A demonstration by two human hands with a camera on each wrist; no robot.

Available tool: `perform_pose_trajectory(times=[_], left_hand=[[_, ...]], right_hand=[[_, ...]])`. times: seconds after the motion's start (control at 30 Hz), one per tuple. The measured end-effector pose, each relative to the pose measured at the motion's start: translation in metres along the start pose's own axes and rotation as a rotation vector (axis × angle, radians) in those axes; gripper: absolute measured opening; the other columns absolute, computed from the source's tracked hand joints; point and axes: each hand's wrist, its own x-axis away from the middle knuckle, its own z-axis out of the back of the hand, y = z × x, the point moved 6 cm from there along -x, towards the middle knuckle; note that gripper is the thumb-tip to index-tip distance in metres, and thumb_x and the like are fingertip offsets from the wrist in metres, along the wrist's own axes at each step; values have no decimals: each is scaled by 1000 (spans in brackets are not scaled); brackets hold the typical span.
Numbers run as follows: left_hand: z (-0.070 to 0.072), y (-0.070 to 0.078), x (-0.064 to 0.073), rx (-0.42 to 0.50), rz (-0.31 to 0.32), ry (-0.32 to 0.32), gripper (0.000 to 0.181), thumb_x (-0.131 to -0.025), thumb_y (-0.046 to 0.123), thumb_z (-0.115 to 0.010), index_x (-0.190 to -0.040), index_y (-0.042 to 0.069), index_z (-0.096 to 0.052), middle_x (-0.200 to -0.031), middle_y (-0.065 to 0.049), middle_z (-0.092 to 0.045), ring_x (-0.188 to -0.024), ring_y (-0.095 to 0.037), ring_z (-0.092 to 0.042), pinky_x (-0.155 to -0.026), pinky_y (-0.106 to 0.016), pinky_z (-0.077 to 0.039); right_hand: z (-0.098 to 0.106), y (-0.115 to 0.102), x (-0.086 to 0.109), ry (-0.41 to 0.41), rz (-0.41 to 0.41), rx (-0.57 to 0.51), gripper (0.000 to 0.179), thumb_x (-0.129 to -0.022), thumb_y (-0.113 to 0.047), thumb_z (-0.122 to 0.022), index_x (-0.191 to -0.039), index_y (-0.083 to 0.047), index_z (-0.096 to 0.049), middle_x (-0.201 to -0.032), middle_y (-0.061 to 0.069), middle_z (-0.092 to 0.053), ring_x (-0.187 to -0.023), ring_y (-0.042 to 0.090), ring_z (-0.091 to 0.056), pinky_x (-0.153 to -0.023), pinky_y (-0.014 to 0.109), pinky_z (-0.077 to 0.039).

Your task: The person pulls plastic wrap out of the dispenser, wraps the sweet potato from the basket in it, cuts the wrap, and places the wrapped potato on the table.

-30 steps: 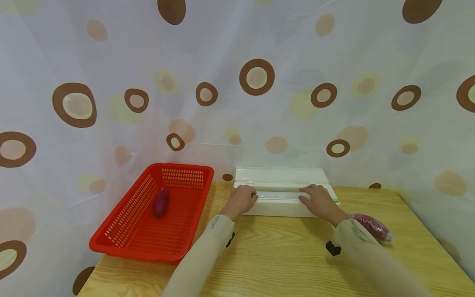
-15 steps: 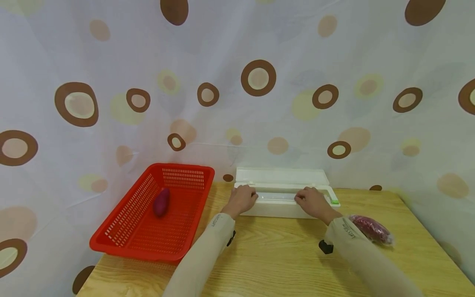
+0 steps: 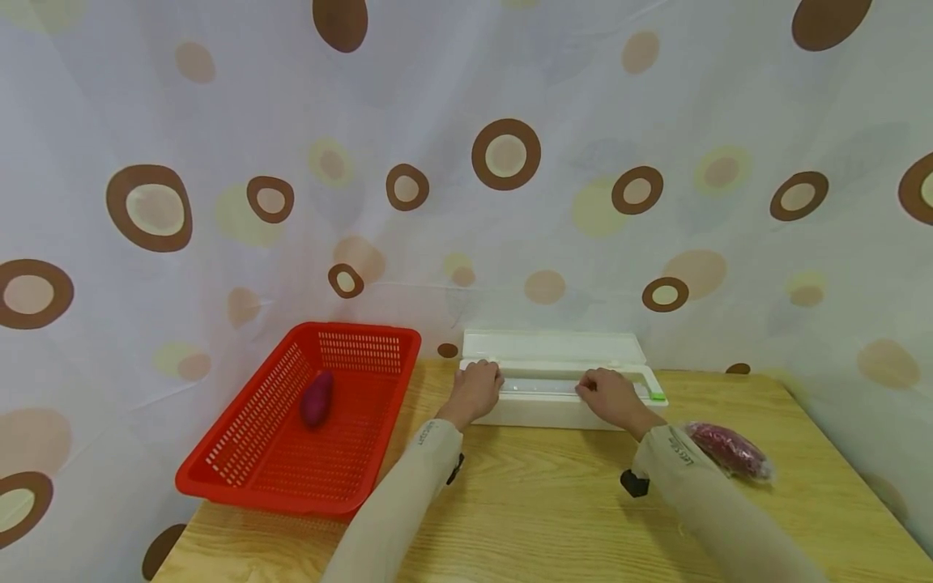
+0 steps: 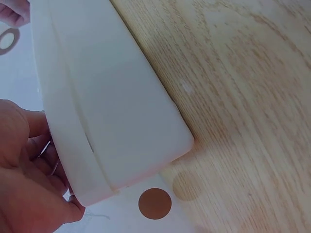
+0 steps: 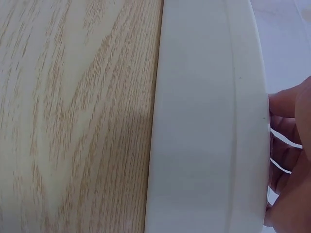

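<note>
A long white cling film dispenser (image 3: 539, 411) lies near the back of the table, its lid (image 3: 550, 346) raised behind it. At the opening's left end, my left hand (image 3: 475, 392) bends its fingers over the front rim. My right hand (image 3: 611, 397) is right of the middle, thumb and fingers drawn together at the opening. Both hands seem to pinch the clear film, which is hard to make out. In the left wrist view, fingers (image 4: 46, 155) curl behind the dispenser's edge. The right wrist view likewise hides the fingertips behind the white rim.
A red plastic basket (image 3: 369, 429) stands on the left, with a purple sweet potato (image 3: 317, 398) in it. To the right, behind my sleeve, lies a similar purple one wrapped in clear plastic (image 3: 731, 451). A dotted curtain (image 3: 452, 235) hangs behind the wooden table (image 3: 539, 502).
My right hand has moved left along the dispenser, and its spread thumb and forefinger have come together. My left hand has hardly moved; its fingertips have drawn in slightly.
</note>
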Motion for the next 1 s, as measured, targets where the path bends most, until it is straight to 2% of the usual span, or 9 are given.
perform_pose_trajectory(times=[0.17,0.4,0.53,0.67,0.77,0.87,1.0], left_hand=[[4,0,0,60,-1,31,18,-101,23,-45,-101,14,-61,-90,3,-58,-87,-18,-56,-79,-40,-43],[6,-2,1,99,-26,93,16,-99,18,-51,-107,14,-63,-99,1,-64,-90,-17,-60,-80,-38,-47],[9,-2,0,115,-53,104,16,-98,15,-51,-108,13,-64,-101,-1,-64,-94,-19,-60,-80,-36,-48],[11,-2,1,124,-69,109,16,-99,15,-50,-108,12,-63,-100,-1,-64,-92,-19,-60,-80,-34,-48],[12,-1,1,120,-76,125,16,-99,16,-50,-107,12,-63,-98,-1,-64,-90,-18,-60,-78,-32,-49],[13,-1,0,116,-77,142,16,-100,17,-49,-106,13,-63,-99,0,-65,-87,-15,-61,-77,-30,-49],[14,-2,-1,99,-75,167,15,-100,18,-48,-105,15,-61,-96,3,-66,-80,-11,-61,-77,-31,-49]], right_hand=[[2,-2,-1,24,30,0,14,-96,-11,-51,-91,-1,-61,-78,4,-56,-63,15,-49,-62,36,-44],[6,-6,-1,44,133,110,10,-98,-10,-49,-93,-3,-55,-76,2,-52,-62,14,-45,-61,36,-41],[9,-2,-1,51,146,145,4,-96,-7,-52,-94,-3,-51,-76,1,-53,-60,14,-46,-61,38,-40],[15,9,0,54,73,167,12,-92,-5,-53,-102,1,-56,-86,8,-60,-74,26,-56,-67,48,-43],[20,16,1,56,20,194,16,-91,-7,-53,-102,0,-63,-91,11,-63,-82,31,-59,-71,52,-45],[22,20,2,62,3,183,17,-94,-10,-50,-96,0,-64,-87,11,-62,-74,26,-59,-68,46,-48],[21,21,1,81,9,134,17,-97,-10,-46,-99,1,-57,-84,10,-60,-68,20,-55,-64,41,-47]])
